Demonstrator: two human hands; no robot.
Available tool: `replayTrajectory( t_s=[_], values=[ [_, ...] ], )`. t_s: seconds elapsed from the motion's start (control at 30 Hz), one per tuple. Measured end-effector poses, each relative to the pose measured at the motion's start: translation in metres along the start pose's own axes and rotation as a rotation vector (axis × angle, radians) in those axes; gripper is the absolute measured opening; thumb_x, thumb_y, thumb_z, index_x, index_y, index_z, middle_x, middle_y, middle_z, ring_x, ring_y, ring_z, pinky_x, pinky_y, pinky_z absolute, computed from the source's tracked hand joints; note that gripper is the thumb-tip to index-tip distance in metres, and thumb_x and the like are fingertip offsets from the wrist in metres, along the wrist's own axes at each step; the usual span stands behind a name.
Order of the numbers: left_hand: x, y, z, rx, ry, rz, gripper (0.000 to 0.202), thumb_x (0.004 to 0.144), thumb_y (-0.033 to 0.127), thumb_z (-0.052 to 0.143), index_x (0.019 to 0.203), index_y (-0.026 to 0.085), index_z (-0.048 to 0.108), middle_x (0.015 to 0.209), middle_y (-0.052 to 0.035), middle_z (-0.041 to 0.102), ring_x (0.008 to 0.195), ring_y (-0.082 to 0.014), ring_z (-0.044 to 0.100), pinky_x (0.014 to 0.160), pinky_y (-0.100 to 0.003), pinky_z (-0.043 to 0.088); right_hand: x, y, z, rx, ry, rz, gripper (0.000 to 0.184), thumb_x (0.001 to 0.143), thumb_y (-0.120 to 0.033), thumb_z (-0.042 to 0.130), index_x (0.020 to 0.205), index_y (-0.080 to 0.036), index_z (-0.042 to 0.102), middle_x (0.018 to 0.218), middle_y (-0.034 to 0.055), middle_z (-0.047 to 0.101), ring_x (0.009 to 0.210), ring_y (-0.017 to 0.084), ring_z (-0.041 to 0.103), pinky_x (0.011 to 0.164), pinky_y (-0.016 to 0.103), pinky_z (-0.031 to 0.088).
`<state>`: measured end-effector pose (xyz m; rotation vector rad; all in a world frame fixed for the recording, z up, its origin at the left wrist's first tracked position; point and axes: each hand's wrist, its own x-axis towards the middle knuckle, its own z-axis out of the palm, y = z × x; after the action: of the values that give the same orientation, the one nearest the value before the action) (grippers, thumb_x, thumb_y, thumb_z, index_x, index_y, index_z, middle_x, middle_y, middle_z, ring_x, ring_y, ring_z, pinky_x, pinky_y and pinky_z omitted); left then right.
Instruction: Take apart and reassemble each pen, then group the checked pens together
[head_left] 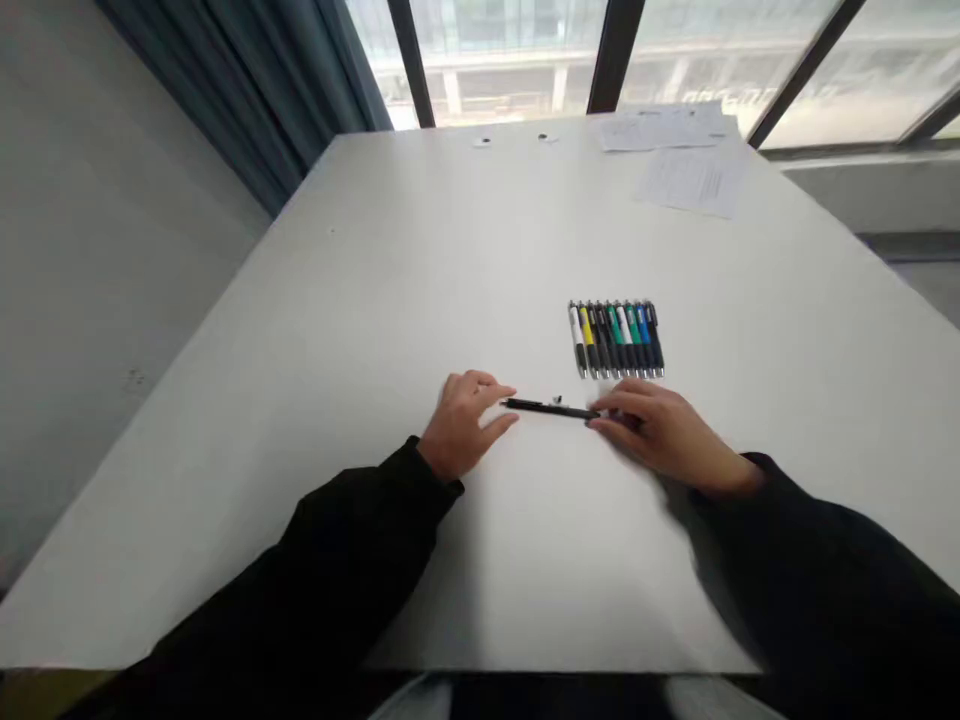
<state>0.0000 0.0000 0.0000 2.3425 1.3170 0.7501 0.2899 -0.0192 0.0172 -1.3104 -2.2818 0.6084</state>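
Currently, in the head view, a row of pens (616, 342) lies lined up side by side on the worktop (420, 250), while one black pen (559, 409) lies outside that row, nearer the wearer. The right hand (660, 430) pinches its right end; the left hand (463, 425) has thumb and finger parted around the other end, contact unclear.

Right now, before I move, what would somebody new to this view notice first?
Probably the row of pens, whose white, yellow, green and blue barrels stand out among black ones on the white table, just beyond the right hand. Next, nearer the person, comes the single black pen lying crosswise between the hands: the right hand pinches one end, while the left hand spreads finger and thumb around the other.
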Motion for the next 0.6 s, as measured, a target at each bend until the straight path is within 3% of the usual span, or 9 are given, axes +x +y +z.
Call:
replayTrajectory(
  t_s=[0.13, 0.23, 0.33, 0.43, 0.53, 0.6],
  values=[
    [-0.001, 0.004, -0.004, -0.031, 0.08, 0.031, 0.01, 0.083, 0.023, 0.07, 0.092, 0.02, 0.073, 0.097, -0.0079, 0.064, 0.09, -0.0215, 0.052, 0.088, -0.042, 0.044, -0.001, -0.004, -0.002, 0.09, 0.064, 0.001, 0.015, 0.089, -0.032, 0.065, 0.095, -0.019, 0.07, 0.088, 0.0058, 0.062, 0.069, 0.015, 0.055, 0.064, 0.031, 0.046],
    [-0.004, 0.014, -0.005, -0.289, 0.041, -0.005, 0.007, 0.082, 0.023, 0.07, 0.087, 0.018, 0.07, 0.092, -0.007, 0.066, 0.083, -0.0181, 0.057, 0.082, -0.036, 0.047, -0.001, -0.006, -0.004, 0.419, 0.121, 0.125, 0.015, 0.088, -0.034, 0.067, 0.092, -0.02, 0.067, 0.076, 0.0022, 0.058, 0.062, 0.014, 0.051, 0.056, 0.028, 0.043],
    [-0.01, 0.029, -0.001, -0.781, -0.212, -0.249, 0.021, 0.076, 0.03, 0.077, 0.089, 0.016, 0.067, 0.081, -0.0056, 0.068, 0.069, -0.0145, 0.061, 0.069, -0.03, 0.05, 0.002, -0.007, -0.002, 0.879, 0.153, 0.259, 0.02, 0.084, -0.035, 0.072, 0.095, -0.021, 0.065, 0.071, 0.0002, 0.059, 0.06, 0.013, 0.052, 0.054, 0.027, 0.044],
    [-0.014, 0.042, 0.005, -1.321, -0.52, -0.484, 0.04, 0.072, 0.039, 0.081, 0.097, 0.013, 0.064, 0.093, -0.0122, 0.071, 0.075, -0.0196, 0.068, 0.068, -0.032, 0.053, 0.009, -0.008, 0.002, 1.136, 0.142, 0.335, 0.022, 0.078, -0.033, 0.079, 0.092, -0.02, 0.067, 0.073, 0.0003, 0.059, 0.061, 0.012, 0.053, 0.053, 0.025, 0.044],
    [-0.014, 0.047, 0.009, -1.62, -0.761, -0.487, 0.057, 0.074, 0.057, 0.074, 0.107, 0.011, 0.067, 0.094, -0.0166, 0.072, 0.076, -0.0215, 0.068, 0.071, -0.034, 0.052, 0.013, -0.009, 0.005, 1.244, 0.074, 0.366, 0.021, 0.075, -0.029, 0.081, 0.089, -0.018, 0.069, 0.073, 0.0003, 0.06, 0.06, 0.01, 0.052, 0.054, 0.023, 0.043],
    [-0.012, 0.047, 0.009, -1.715, -0.842, -0.459, 0.066, 0.072, 0.064, 0.072, 0.112, 0.011, 0.068, 0.093, -0.016, 0.071, 0.076, -0.0196, 0.066, 0.074, -0.032, 0.049, 0.014, -0.011, 0.007, 1.283, 0.027, 0.362, 0.02, 0.076, -0.027, 0.08, 0.089, -0.018, 0.069, 0.074, 0.0006, 0.061, 0.06, 0.009, 0.051, 0.054, 0.022, 0.042]
  ],
)
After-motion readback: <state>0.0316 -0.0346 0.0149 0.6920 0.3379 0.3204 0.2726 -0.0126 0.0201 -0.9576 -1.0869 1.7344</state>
